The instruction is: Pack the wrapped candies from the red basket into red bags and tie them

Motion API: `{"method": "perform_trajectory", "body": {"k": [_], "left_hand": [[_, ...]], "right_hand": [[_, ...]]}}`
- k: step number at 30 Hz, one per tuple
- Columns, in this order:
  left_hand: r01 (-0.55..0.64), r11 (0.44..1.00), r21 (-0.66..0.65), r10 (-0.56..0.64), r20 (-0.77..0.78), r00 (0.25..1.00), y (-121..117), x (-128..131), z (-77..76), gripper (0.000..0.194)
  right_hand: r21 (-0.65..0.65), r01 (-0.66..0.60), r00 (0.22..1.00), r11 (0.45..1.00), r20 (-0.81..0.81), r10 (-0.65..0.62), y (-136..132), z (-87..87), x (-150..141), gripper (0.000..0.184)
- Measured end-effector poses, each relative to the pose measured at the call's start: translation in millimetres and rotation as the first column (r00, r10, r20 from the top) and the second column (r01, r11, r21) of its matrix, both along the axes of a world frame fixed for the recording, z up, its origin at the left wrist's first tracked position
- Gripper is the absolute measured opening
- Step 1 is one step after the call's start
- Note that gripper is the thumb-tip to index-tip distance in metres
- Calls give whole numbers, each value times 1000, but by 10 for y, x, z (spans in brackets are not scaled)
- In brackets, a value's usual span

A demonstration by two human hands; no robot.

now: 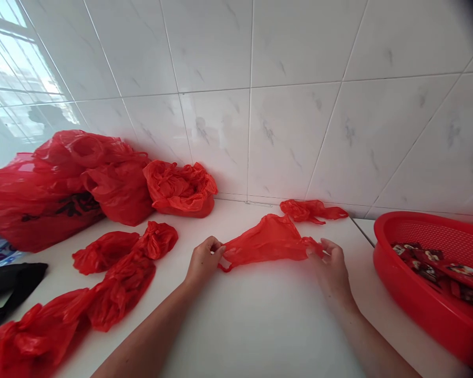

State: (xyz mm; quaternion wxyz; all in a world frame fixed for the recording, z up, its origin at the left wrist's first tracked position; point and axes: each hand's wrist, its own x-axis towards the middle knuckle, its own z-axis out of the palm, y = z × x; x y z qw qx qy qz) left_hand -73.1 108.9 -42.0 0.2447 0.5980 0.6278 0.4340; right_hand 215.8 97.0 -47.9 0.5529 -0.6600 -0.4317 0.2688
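Observation:
A thin red plastic bag (266, 241) is stretched out flat between my two hands, just over the white countertop (256, 320). My left hand (206, 257) pinches its left end between thumb and fingers, and a loop of the bag dangles below. At the other end my right hand (331, 265) is closed on the bunched edge of the same bag. Behind it, close to the wall, lies another crumpled red plastic bag (309, 211).
On the right stands a red plastic basket (418, 299) with wrapped packets (429, 262) inside. Several crumpled red bags (120, 286) lie at the left. Full red bags (63, 194) and a bag with a folded rim (181, 191) rest against the tiled wall (295, 126).

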Motion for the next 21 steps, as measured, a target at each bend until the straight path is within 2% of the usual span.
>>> {"method": "perform_trajectory", "body": {"k": [2, 3, 5, 7, 10, 12, 14, 17, 21], "left_hand": [[53, 999, -9, -52, 129, 990, -22, 71, 17, 21], [85, 996, -16, -80, 195, 978, -34, 102, 25, 21], [150, 988, -25, -134, 315, 939, -54, 154, 37, 22], [213, 977, -26, -181, 437, 881, -73, 190, 41, 24], [298, 954, -24, -228, 585, 778, -106, 233, 49, 27], [373, 928, -12, -273, 661, 699, -139, 263, 68, 28], [464, 886, -2, -314, 733, 603, -180, 295, 99, 30], [582, 813, -10, -327, 819, 472, -246, 340, 147, 35], [673, 739, -36, -308, 870, 386, -311, 377, 177, 38]], "right_hand": [[179, 37, 980, 983, 188, -71, -67, 61, -73, 63], [292, 18, 946, 956, 305, -111, -111, 88, -115, 64], [482, -106, 826, 870, 530, -193, -214, 125, -210, 62], [542, -298, 702, 786, 682, -205, -321, 133, -320, 56], [421, -559, 590, 714, 808, -14, -432, 89, -496, 39], [316, -640, 552, 700, 823, 133, -444, 38, -588, 29], [261, -655, 562, 709, 796, 226, -411, -12, -631, 24], [215, -628, 630, 748, 705, 327, -336, -50, -595, 21], [82, -544, 682, 835, 624, 383, -286, -52, -462, 21]]}}
